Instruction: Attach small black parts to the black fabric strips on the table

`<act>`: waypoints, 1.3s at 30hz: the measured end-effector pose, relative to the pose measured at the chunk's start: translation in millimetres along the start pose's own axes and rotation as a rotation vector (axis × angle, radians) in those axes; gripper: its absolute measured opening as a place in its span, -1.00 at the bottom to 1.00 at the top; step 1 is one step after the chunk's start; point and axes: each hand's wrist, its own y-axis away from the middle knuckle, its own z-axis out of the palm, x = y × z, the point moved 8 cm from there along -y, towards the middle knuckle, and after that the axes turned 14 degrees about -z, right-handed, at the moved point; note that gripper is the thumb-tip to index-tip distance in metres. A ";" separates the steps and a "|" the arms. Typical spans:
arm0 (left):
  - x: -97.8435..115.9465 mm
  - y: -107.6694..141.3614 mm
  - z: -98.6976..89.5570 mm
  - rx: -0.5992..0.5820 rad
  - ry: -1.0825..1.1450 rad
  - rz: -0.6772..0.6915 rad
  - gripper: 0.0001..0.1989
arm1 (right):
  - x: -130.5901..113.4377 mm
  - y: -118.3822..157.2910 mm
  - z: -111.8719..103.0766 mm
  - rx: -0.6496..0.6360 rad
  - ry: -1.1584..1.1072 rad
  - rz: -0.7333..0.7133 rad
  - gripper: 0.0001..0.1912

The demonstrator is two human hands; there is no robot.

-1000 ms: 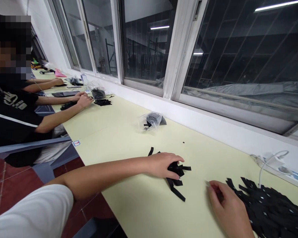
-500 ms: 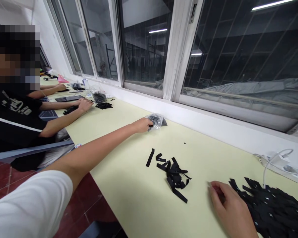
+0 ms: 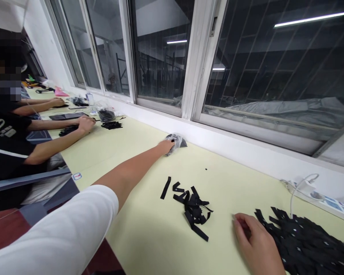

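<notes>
My left arm stretches across the table, and my left hand (image 3: 165,146) is at the mouth of a clear plastic bag (image 3: 177,142) with dark contents. The bag and the hand itself hide the fingertips there. Low on the right, my right hand (image 3: 256,240) rests on its side with thumb and forefinger tips together; whatever they pinch is too small to make out. Right beside it spreads a large heap of black fabric strips (image 3: 309,240) with small white marks. Between my hands lies a smaller loose group of black strips (image 3: 195,208), with a single strip (image 3: 165,188) to its left.
A co-worker's hands (image 3: 86,124) are at black strips farther left, near another filled bag (image 3: 106,114). Another person's hand (image 3: 57,102) shows beyond. A white cable (image 3: 292,194) and power strip (image 3: 329,204) run along the window ledge. A small black dot (image 3: 206,169) lies on the table (image 3: 223,191).
My left hand has pushed a little deeper into the bag's mouth. The view has shifted slightly; my right hand stays by the large heap, its fingers much the same.
</notes>
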 end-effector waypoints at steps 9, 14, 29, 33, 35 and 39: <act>-1.1 15.8 -33.4 0.057 -0.023 -0.020 -0.75 | -1.4 -1.6 3.6 -0.022 -0.042 0.013 -0.64; 5.9 63.8 -83.0 0.065 0.205 0.064 -0.65 | 0.5 -1.2 0.8 -0.011 -0.041 0.036 -0.63; 138.3 250.9 -46.0 -0.358 0.565 0.482 -0.55 | 0.8 0.5 1.5 -0.001 -0.034 0.030 -0.61; 81.5 203.7 -73.2 -0.042 0.343 0.243 -0.72 | -3.6 -2.4 -1.1 0.003 -0.054 0.045 -0.61; 42.2 171.2 -78.1 0.136 0.198 0.071 -0.67 | -4.8 -3.3 -1.6 0.002 -0.064 0.048 -0.61; 4.8 117.4 -60.4 0.180 0.015 0.046 -0.59 | -7.0 -4.4 -2.3 0.008 -0.070 0.033 -0.61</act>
